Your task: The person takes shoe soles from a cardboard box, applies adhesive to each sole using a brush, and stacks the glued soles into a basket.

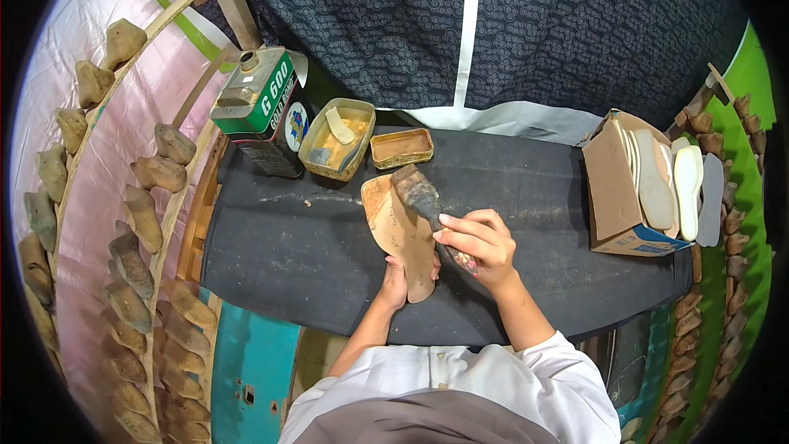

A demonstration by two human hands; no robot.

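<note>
A tan insole [390, 230] is over the middle of the black table [559, 279]. The left hand [394, 286] pinches its near end; the right hand [481, 251] pinches a brush [417, 196] above its far end. Two tubs [325, 171] and a metal can [259, 127] stand toward the table's far left, a cardboard box [611, 197] of pale insoles [656, 189] on its right.
</note>
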